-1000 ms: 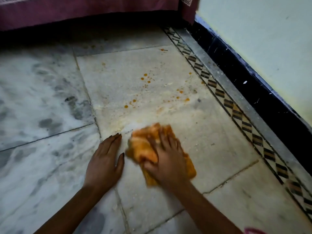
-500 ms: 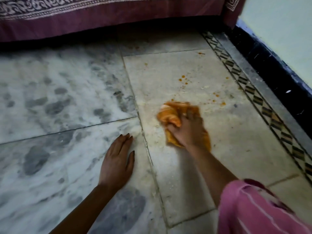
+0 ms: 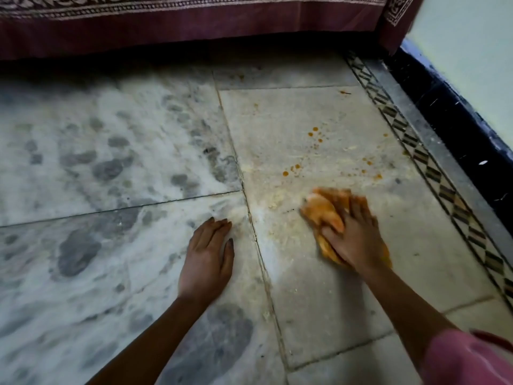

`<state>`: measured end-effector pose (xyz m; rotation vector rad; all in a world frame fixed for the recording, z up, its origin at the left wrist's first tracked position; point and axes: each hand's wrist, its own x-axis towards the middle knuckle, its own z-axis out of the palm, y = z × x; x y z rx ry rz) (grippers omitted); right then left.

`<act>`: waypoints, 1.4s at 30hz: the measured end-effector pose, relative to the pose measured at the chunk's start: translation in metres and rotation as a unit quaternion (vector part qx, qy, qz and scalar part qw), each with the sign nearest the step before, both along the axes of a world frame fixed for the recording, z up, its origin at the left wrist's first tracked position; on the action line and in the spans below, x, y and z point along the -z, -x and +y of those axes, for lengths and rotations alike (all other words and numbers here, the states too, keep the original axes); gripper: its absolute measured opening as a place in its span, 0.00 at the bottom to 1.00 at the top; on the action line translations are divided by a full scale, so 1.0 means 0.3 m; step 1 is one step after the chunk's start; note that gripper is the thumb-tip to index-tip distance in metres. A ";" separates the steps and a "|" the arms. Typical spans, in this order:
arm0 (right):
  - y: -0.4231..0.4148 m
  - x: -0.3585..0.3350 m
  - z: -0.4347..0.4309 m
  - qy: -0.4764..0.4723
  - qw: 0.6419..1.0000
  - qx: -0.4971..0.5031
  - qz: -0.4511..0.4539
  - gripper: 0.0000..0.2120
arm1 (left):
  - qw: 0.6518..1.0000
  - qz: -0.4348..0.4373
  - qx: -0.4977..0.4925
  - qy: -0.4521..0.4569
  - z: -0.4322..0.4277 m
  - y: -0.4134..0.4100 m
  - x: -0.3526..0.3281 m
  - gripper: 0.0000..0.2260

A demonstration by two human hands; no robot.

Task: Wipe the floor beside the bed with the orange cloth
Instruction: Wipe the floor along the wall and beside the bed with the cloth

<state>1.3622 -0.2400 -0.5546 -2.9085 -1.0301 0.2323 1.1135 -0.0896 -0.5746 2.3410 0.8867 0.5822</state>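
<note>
Orange cloth [image 3: 323, 211] bunched on the pale floor tile [image 3: 319, 301], long axis running diagonal: near end tucked under the palm heel, far end poking out past the fingertips, up and to the left toward the bed. Slightly motion-blurred.

Right hand [image 3: 354, 237] sits on top of it, palm down, fingers curled over the wad and pressing it to the tile, so it's gripping the cloth. Pink sleeve [image 3: 466, 359] at the arm's lower end.

Left hand [image 3: 206, 259] well left of the cloth, flat on the grey-mottled marble slab [image 3: 83, 245], fingers together and extended, holding nothing. A grout line runs between the two hands.

Just beyond the right hand's fingertips: orange spots [image 3: 291, 170] and pale crumbly residue scattered on the same tile.

Right of the right hand: patterned border strip [image 3: 433, 173] running diagonally, then black skirting [image 3: 458, 129] and light wall [image 3: 466, 65]. Far ahead of both hands: maroon bedcover [image 3: 166, 20] with printed trim hanging down, dark gap beneath.
</note>
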 end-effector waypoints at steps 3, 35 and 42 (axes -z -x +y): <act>0.087 -0.006 0.303 -0.024 0.999 0.026 0.029 0.43 | 0.998 -0.036 -0.017 0.043 -0.003 0.008 -0.015 0.20; 0.180 0.028 -0.129 -0.062 0.984 -0.167 0.024 0.40 | 0.996 -0.024 -0.075 0.032 0.020 0.079 -0.001 0.21; 0.192 0.005 0.346 -0.021 0.999 -0.039 0.027 0.38 | 0.996 -0.026 -0.076 0.047 0.017 0.076 -0.005 0.22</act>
